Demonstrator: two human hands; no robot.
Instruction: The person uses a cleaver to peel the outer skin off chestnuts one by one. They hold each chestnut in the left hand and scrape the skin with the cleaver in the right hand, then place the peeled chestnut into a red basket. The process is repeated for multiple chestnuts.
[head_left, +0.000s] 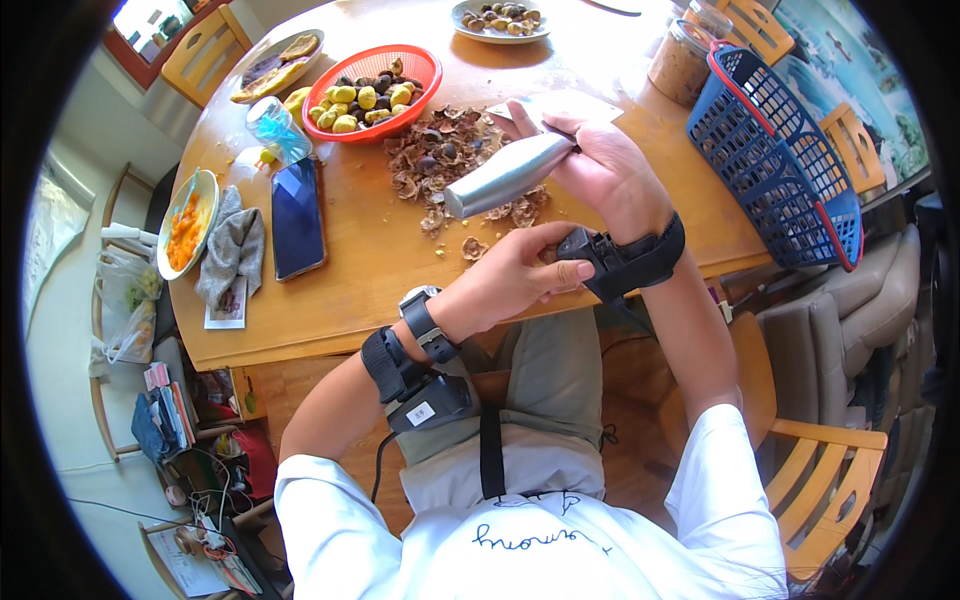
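My right hand (611, 161) is palm up above the table, holding a kitchen knife near the join of handle and blade. Its silvery metal handle (506, 176) points toward the lower left. The pale, broad blade (581, 103) extends behind my fingers and is partly hidden. My left hand (514, 274) pinches a black device (581, 247) strapped to my right wrist, thumb on its near side; the other fingertips are partly hidden. Beyond both hands lies a heap of brown chestnut shells (427, 161). An orange-red plastic basket (431, 82) holds peeled yellow and dark unpeeled chestnuts (367, 97).
A phone (298, 221), grey cloth (234, 244), bowl of orange food (208, 202) and toothpick jar (277, 127) lie left. Farther back are a plate of chestnuts (501, 37) and a plate of flatbreads (247, 69). A blue basket (772, 161) and jars (679, 64) stand right.
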